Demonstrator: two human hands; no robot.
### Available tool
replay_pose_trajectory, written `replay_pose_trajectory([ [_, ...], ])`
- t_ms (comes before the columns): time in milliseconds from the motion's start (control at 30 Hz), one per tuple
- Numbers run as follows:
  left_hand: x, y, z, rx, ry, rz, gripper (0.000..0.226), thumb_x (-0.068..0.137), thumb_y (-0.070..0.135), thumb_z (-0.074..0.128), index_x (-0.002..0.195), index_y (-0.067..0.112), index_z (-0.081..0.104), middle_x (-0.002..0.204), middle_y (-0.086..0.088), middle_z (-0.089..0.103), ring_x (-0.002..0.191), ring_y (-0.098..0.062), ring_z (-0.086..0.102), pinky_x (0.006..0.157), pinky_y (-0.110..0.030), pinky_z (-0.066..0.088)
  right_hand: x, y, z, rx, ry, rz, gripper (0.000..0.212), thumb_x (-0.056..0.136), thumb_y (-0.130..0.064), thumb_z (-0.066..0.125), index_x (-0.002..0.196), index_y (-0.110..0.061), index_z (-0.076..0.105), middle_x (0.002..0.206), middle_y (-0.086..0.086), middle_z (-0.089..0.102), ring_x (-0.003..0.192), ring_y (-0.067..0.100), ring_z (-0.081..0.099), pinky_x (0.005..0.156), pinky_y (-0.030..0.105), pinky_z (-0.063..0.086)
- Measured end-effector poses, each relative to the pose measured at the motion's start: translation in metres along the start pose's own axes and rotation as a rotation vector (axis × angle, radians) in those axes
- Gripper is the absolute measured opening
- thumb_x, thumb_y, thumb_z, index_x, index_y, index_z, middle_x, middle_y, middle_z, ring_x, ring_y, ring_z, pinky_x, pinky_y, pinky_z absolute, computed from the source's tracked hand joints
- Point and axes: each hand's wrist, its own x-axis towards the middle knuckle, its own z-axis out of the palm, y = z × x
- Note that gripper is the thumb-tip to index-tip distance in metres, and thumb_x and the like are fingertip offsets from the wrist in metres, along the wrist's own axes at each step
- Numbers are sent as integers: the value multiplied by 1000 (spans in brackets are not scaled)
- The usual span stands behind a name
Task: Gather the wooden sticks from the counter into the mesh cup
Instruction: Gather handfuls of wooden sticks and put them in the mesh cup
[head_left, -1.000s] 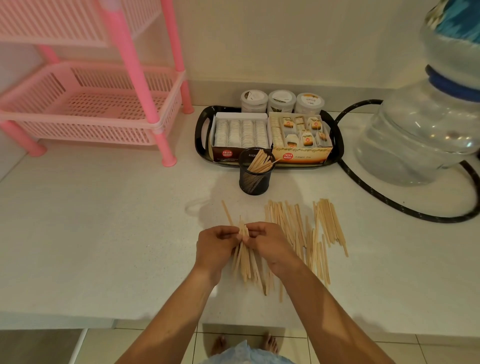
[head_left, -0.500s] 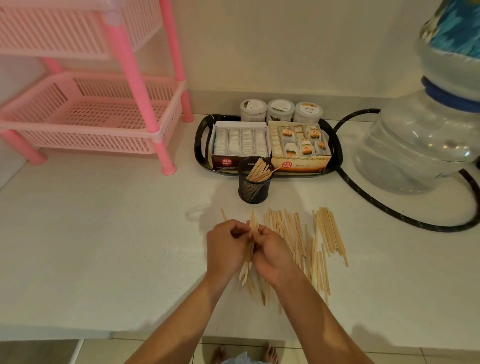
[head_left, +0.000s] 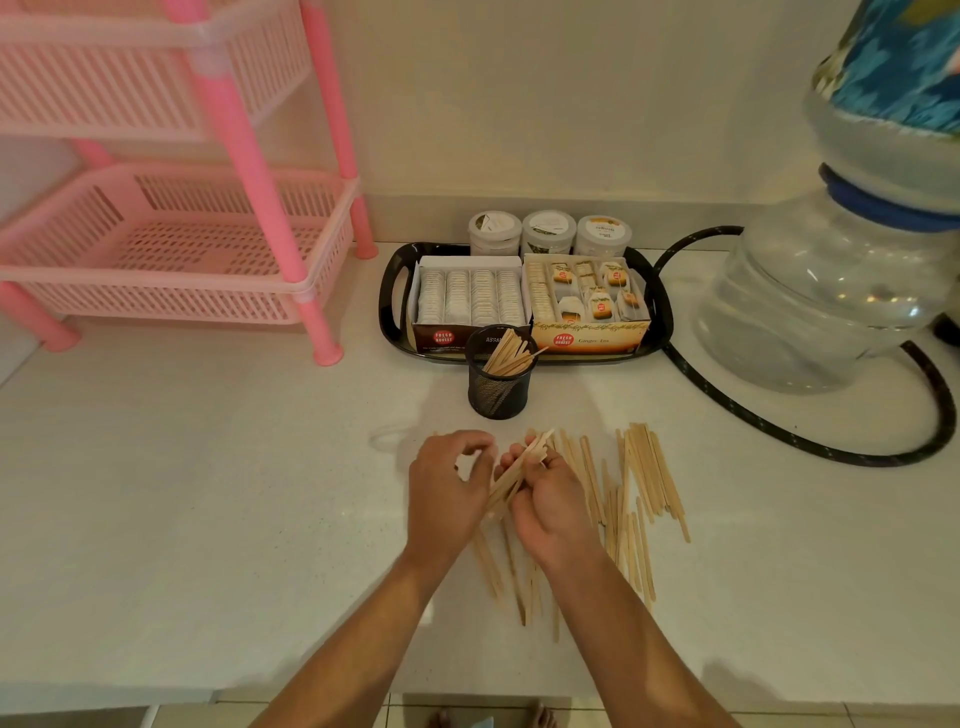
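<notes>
A black mesh cup (head_left: 497, 387) stands on the white counter (head_left: 208, 493) just in front of the tray, with several wooden sticks leaning inside it. More wooden sticks (head_left: 641, 483) lie scattered on the counter below and to the right of the cup. My right hand (head_left: 545, 499) grips a tilted bundle of sticks (head_left: 519, 470), its tips pointing up and right. My left hand (head_left: 447, 488) sits right beside the bundle, fingers curled near its upper part; whether it holds any stick is unclear. Further sticks (head_left: 511, 577) lie under my wrists.
A black tray (head_left: 395, 291) with two boxes of tea bags and three small jars stands behind the cup. A pink plastic rack (head_left: 171, 249) fills the left back. A large water bottle (head_left: 831, 291) and a black hose (head_left: 779, 431) occupy the right.
The bundle has been lifted off the counter and tilted, now gathered in my right hand. My left hand has loosened from it. Both hands moved slightly toward the cup.
</notes>
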Motion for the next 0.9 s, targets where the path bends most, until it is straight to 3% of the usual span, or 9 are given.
replay_pose_trajectory([
  [100, 15, -21, -7, 183, 90, 46, 12, 89, 17, 69, 100, 15, 72, 101, 2, 71, 98, -19, 62, 86, -28, 42, 2, -12, 1, 28, 14, -51, 20, 102, -2, 41, 115, -6, 54, 87, 11, 57, 69, 18, 55, 71, 33, 52],
  [233, 33, -55, -14, 461, -24, -93, 31, 94, 29, 61, 122, 16, 65, 134, -5, 59, 127, -26, 49, 110, -41, 33, 6, -35, 9, 35, 4, -164, 26, 102, -2, 43, 122, -13, 56, 90, 10, 60, 66, 15, 59, 75, 34, 55],
  [300, 32, -67, -15, 527, -96, -77, 37, 96, 31, 55, 129, 15, 61, 141, -7, 53, 133, -26, 44, 115, -42, 27, 8, -48, 19, 63, -13, -247, 34, 101, 0, 43, 129, -18, 50, 92, 10, 61, 63, 13, 61, 75, 34, 56],
  [433, 28, -78, -11, 627, -167, 21, 37, 99, 31, 47, 129, 13, 60, 141, -9, 53, 136, -27, 41, 117, -52, 22, 14, -74, 40, 69, -89, -415, 52, 99, 0, 45, 136, -36, 40, 90, 9, 63, 64, 12, 60, 68, 32, 56],
  [633, 30, -79, -12, 646, -216, 10, 41, 101, 36, 40, 135, 16, 54, 147, -5, 47, 142, -23, 34, 119, -49, 14, 33, -97, 75, -47, -107, -618, 65, 96, 5, 44, 144, -37, 31, 107, 15, 57, 68, 10, 60, 65, 27, 54],
  [800, 28, -79, -12, 634, -211, 13, 40, 101, 36, 41, 134, 16, 55, 146, -5, 48, 141, -23, 35, 120, -50, 17, 58, -99, 94, -173, -74, -764, 57, 98, 3, 40, 138, -36, 33, 82, 4, 61, 66, 8, 60, 70, 25, 55],
  [900, 28, -80, -11, 629, -209, 13, 41, 101, 37, 40, 133, 17, 55, 146, -4, 48, 141, -23, 34, 120, -49, 17, 73, -96, 100, -281, -27, -811, 51, 100, 1, 37, 136, -36, 35, 79, -1, 61, 67, 7, 60, 73, 26, 56],
])
